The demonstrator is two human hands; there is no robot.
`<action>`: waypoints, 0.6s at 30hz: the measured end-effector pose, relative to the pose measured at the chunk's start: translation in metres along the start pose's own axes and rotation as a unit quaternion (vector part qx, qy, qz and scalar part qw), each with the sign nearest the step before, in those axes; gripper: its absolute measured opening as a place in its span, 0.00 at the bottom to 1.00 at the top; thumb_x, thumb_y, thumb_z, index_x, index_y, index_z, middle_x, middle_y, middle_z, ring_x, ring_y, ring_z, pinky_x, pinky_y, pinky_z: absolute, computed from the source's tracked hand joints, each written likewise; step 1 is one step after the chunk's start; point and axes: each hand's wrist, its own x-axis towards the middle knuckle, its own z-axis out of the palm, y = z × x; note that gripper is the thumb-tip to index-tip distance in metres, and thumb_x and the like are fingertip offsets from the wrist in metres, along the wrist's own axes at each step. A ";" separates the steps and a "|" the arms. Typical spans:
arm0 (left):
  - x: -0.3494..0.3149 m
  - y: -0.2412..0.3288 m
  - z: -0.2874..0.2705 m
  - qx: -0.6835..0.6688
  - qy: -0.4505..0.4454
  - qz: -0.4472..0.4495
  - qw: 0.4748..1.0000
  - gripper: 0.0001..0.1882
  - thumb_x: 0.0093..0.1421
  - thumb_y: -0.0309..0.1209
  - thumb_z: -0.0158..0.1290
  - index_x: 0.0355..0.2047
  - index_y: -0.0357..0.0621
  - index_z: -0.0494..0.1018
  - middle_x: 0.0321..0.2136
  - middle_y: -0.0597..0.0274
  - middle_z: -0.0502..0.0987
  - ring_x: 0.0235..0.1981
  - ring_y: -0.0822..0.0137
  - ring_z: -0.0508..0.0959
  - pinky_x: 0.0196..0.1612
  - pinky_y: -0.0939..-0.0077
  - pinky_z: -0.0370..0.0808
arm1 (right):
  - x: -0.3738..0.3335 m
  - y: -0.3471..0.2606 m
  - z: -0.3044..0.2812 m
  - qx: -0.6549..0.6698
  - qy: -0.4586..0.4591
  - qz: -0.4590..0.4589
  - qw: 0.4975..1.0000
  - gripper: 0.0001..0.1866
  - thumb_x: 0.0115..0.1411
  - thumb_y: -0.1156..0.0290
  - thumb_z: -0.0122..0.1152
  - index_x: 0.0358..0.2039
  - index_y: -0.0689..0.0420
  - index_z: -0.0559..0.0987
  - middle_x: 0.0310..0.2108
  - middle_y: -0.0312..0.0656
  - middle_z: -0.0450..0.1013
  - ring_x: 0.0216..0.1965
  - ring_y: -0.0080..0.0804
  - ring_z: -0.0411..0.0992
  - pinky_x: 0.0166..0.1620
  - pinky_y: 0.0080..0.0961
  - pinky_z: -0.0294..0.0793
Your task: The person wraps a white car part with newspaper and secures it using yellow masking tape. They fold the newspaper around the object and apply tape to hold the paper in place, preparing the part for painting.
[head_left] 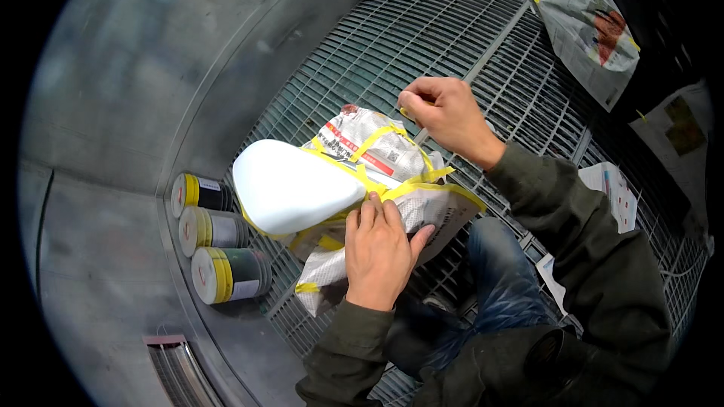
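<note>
A smooth, white, rounded part (298, 188) sits in front of me, with newspaper (388, 152) wrapped around its right side. Strips of yellow masking tape (422, 188) run along the paper's edges and across it. My left hand (382, 245) lies on the lower part of the paper with its fingers stretched out, the fingertips by the taped border of the white part. Raised above and to the right of the wrapped part, my right hand (449, 113) is closed in a pinch. A small piece of yellow tape (405, 112) shows at its fingertips; the rest is hidden.
Metal grating (385, 38) forms the floor. Several round buckets with yellow bands, among them a dark one (245, 275), stand along the wall (98, 234) at the left. Taped newspaper (588, 30) hangs at the upper right, and a printed sheet (612, 192) lies beyond my right forearm.
</note>
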 end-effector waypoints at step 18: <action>0.016 0.013 0.026 -0.031 0.055 0.030 0.998 0.23 0.60 0.37 0.62 0.52 0.40 0.73 0.55 0.43 0.76 0.59 0.47 0.75 0.56 0.57 0.75 | -0.157 0.086 -0.047 0.098 -0.067 0.132 0.984 0.32 0.66 0.60 0.63 0.68 0.53 0.67 0.40 0.43 0.79 0.38 0.25 0.78 0.42 0.25 0.76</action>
